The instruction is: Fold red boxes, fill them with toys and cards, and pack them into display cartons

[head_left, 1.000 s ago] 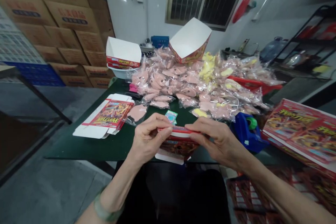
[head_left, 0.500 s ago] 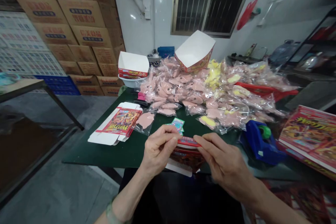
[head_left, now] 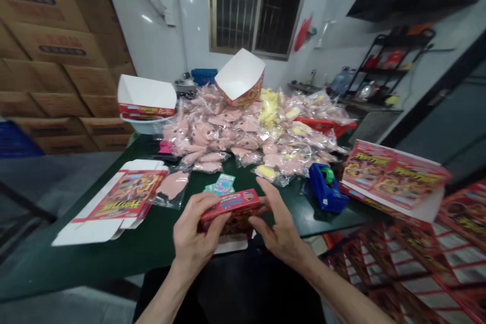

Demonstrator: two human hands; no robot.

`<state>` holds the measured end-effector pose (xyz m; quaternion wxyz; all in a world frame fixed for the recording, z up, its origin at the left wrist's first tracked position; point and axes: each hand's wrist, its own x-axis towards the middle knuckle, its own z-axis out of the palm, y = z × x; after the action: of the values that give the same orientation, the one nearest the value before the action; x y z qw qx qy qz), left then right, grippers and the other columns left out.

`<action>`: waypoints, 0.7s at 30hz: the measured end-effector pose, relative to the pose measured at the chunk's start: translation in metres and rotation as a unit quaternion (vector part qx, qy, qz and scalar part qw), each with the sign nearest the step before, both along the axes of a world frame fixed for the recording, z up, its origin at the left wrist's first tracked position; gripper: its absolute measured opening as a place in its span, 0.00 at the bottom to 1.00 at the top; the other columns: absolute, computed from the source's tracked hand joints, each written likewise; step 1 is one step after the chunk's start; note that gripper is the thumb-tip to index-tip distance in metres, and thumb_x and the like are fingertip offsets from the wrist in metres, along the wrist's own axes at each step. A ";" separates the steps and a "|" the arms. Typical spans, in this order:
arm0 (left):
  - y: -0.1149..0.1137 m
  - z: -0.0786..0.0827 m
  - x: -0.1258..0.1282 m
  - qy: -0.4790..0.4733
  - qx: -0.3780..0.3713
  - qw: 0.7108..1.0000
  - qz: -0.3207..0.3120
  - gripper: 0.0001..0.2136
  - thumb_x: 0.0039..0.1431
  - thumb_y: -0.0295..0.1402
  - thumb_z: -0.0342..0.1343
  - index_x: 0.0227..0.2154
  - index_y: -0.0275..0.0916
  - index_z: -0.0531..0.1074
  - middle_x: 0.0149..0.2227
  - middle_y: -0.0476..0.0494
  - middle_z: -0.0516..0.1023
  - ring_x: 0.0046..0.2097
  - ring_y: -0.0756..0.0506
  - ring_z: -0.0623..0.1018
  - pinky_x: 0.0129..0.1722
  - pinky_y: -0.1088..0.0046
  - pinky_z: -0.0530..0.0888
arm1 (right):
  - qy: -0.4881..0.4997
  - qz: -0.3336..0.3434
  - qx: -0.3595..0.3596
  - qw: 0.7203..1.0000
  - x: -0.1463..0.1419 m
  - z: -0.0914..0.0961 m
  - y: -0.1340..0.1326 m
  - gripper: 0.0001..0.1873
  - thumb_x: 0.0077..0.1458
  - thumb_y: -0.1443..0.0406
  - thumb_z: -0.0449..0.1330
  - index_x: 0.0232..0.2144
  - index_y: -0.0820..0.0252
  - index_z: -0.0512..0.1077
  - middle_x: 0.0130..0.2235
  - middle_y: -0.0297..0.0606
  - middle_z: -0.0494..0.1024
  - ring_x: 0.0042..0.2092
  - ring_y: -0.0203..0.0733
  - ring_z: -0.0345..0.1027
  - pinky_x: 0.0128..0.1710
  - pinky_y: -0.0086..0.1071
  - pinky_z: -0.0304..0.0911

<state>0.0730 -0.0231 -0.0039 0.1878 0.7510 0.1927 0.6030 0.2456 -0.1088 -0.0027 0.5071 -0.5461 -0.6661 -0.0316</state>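
A small red printed carton (head_left: 237, 205) is held near the table's front edge, its narrow top panel lying flat and a white flap showing below. My left hand (head_left: 197, 230) grips its left end, thumb on the near side and fingers over the top. At the right end, my right hand (head_left: 279, 228) has thumb and fingers spread apart; some fingertips are hidden behind the carton, so contact is unclear. Just beyond lie several small green cards (head_left: 222, 185). A flattened red-and-white carton (head_left: 121, 195) rests to the left, beside a bagged pink flat piece (head_left: 173, 186).
Clear bags of pink and yellow pieces (head_left: 243, 131) are heaped at the back. A blue tape dispenser (head_left: 327, 190) stands to the right, before a large printed box (head_left: 391, 174). An open display box (head_left: 243, 78) sits atop the heap. Many red cartons (head_left: 398, 243) lie lower right.
The view has swung to the right. My right hand has opened from its pinch on the carton's edge. The carton's top now lies flat, and my left hand has wrapped round its left end.
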 end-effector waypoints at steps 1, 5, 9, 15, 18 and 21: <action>-0.002 -0.002 0.000 -0.008 0.004 1.000 0.017 0.15 0.48 0.24 0.61 0.41 0.41 0.70 0.37 0.45 0.74 0.37 0.47 0.75 0.37 0.71 0.73 | 0.041 -0.055 -0.013 0.998 0.014 -0.002 -0.004 0.26 0.56 0.63 0.55 0.57 0.59 0.57 0.53 0.50 0.67 0.40 0.40 0.72 0.33 0.31 0.70; -0.003 -0.009 0.003 -0.023 0.020 0.998 0.052 0.17 0.46 0.26 0.63 0.41 0.40 0.70 0.36 0.46 0.75 0.34 0.47 0.75 0.35 0.72 0.73 | 0.133 -0.389 -0.019 0.912 0.103 0.002 -0.035 0.15 0.54 0.57 0.52 0.32 0.63 0.71 0.29 0.39 0.72 0.28 0.38 0.65 0.29 0.32 0.62; -0.001 -0.009 0.007 -0.002 0.016 0.996 0.091 0.14 0.47 0.27 0.63 0.39 0.39 0.71 0.35 0.46 0.75 0.33 0.48 0.75 0.35 0.73 0.71 | 0.150 -0.453 -0.090 0.874 0.180 0.015 -0.066 0.12 0.47 0.59 0.57 0.21 0.63 0.71 0.20 0.34 0.69 0.25 0.38 0.62 0.26 0.31 0.55; 0.004 -0.008 0.007 0.003 0.021 0.995 0.093 0.14 0.48 0.29 0.63 0.39 0.39 0.71 0.35 0.45 0.75 0.33 0.48 0.74 0.35 0.72 0.70 | 0.245 -0.425 -0.213 0.845 0.205 0.012 -0.051 0.15 0.52 0.58 0.61 0.21 0.64 0.71 0.20 0.30 0.70 0.25 0.35 0.66 0.26 0.28 0.59; 0.004 -0.007 0.009 0.003 0.032 0.994 0.100 0.14 0.47 0.29 0.64 0.39 0.39 0.72 0.34 0.45 0.75 0.33 0.47 0.74 0.35 0.72 0.71 | 0.308 -0.415 -0.222 0.827 0.208 0.004 -0.041 0.13 0.57 0.59 0.57 0.37 0.65 0.71 0.36 0.35 0.74 0.34 0.36 0.69 0.33 0.32 0.67; 0.004 -0.007 0.010 -0.003 0.032 0.995 0.098 0.15 0.46 0.30 0.64 0.39 0.40 0.72 0.34 0.45 0.76 0.34 0.46 0.75 0.36 0.70 0.71 | 0.373 -0.395 -0.165 0.823 0.210 -0.009 -0.038 0.14 0.60 0.61 0.55 0.45 0.64 0.68 0.44 0.40 0.72 0.41 0.39 0.69 0.39 0.38 0.68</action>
<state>0.0829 -0.0195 -0.0104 0.1046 0.7321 0.2454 0.6268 0.4557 -0.1468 -0.0122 0.5634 -0.8079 -0.1492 0.0871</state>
